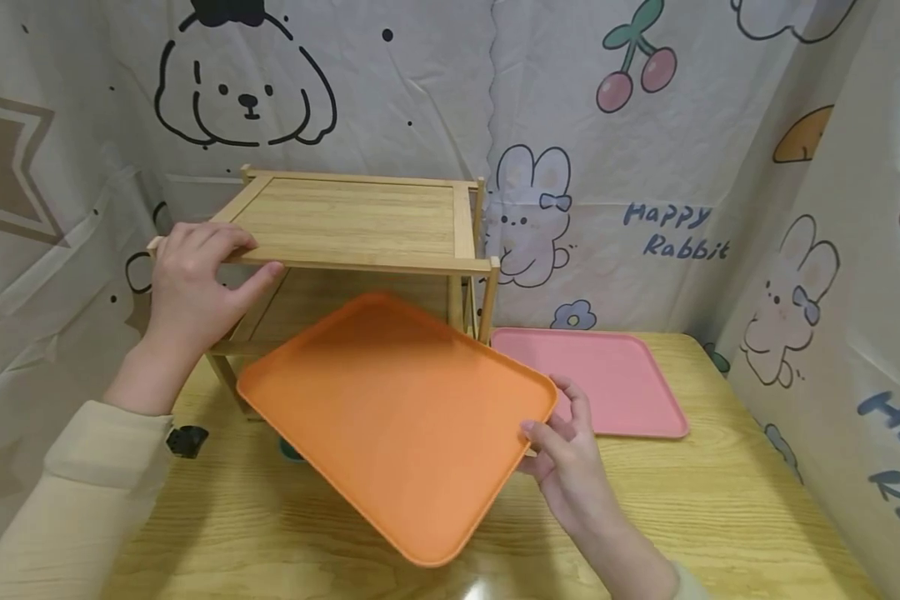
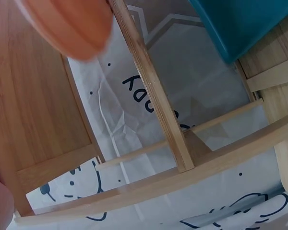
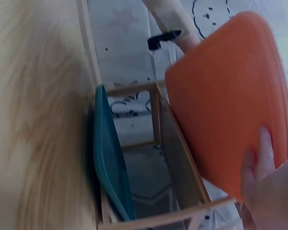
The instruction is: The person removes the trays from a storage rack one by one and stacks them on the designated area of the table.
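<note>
My left hand (image 1: 195,279) grips the front edge of a wooden shelf rack (image 1: 360,221) near its left end, fingers on top and thumb at the front. My right hand (image 1: 570,450) pinches an orange tray (image 1: 405,417) by its right corner, thumb on its upper face. The tray is held tilted, off the table, in front of the rack. Its far corner overlaps the opening below the top board; whether it touches the middle board is unclear. A teal tray (image 3: 110,158) sits at the rack's bottom level, mostly hidden in the head view.
A pink tray (image 1: 592,383) lies on the wooden table (image 1: 735,483) to the right of the rack. Printed cloth (image 1: 420,92) hangs behind and at both sides. A small black object (image 1: 187,440) shows by the left wrist.
</note>
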`<action>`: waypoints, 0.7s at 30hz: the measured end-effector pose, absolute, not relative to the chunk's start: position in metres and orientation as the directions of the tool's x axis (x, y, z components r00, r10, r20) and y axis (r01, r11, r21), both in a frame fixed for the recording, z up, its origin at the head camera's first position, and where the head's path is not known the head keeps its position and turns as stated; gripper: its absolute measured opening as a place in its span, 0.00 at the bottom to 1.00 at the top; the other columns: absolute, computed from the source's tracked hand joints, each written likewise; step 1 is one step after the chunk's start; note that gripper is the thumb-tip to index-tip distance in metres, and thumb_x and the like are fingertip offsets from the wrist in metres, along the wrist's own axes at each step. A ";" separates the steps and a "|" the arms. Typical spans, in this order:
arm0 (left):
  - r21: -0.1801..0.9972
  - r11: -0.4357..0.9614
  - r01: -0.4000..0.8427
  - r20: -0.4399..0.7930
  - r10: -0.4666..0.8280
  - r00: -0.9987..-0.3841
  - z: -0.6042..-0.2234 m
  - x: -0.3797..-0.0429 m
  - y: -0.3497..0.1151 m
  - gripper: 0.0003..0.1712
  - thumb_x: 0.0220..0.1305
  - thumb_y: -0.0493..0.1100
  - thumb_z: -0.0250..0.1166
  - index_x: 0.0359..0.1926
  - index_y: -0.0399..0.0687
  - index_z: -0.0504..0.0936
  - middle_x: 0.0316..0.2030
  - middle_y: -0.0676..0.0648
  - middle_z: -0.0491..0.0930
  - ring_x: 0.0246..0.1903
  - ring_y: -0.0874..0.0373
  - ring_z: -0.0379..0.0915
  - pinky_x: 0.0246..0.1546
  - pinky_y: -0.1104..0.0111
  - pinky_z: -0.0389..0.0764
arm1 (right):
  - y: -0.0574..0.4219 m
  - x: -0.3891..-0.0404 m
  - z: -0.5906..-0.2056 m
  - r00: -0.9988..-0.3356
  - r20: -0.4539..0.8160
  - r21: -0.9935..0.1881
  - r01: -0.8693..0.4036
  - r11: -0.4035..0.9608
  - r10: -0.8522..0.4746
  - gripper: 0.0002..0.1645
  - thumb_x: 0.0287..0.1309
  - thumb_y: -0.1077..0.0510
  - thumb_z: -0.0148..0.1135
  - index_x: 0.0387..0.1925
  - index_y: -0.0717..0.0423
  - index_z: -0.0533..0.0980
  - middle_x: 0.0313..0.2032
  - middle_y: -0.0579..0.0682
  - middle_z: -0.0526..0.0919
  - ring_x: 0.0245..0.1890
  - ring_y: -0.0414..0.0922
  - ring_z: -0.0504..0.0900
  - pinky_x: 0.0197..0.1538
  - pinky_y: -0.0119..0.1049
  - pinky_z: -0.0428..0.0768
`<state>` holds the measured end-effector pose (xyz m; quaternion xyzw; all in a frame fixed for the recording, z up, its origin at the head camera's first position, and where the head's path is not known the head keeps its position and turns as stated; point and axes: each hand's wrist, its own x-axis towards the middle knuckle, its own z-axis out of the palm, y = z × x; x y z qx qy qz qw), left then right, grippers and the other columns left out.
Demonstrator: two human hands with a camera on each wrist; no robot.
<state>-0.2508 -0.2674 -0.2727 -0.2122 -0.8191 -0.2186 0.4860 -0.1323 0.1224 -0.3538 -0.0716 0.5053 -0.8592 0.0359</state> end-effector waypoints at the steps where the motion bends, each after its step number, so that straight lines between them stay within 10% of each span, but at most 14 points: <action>1: 0.149 0.814 0.562 0.888 0.139 -0.438 -0.272 -0.251 -0.268 0.20 0.44 0.48 0.75 0.35 0.41 0.81 0.37 0.41 0.81 0.41 0.42 0.68 0.42 0.51 0.62 | 0.126 -0.133 -0.353 -0.987 0.089 -0.875 -0.013 -0.485 -0.135 0.35 0.58 0.72 0.48 0.60 0.42 0.51 0.37 0.45 0.75 0.29 0.37 0.78 0.32 0.34 0.81; 21: 0.135 0.818 0.559 0.884 0.156 -0.441 -0.270 -0.248 -0.265 0.19 0.45 0.46 0.74 0.36 0.40 0.80 0.38 0.40 0.81 0.41 0.42 0.68 0.41 0.50 0.62 | 0.205 -0.167 -0.335 -0.950 0.205 -0.932 -0.116 -0.343 -0.236 0.28 0.64 0.73 0.45 0.63 0.55 0.62 0.53 0.50 0.74 0.44 0.40 0.80 0.44 0.35 0.81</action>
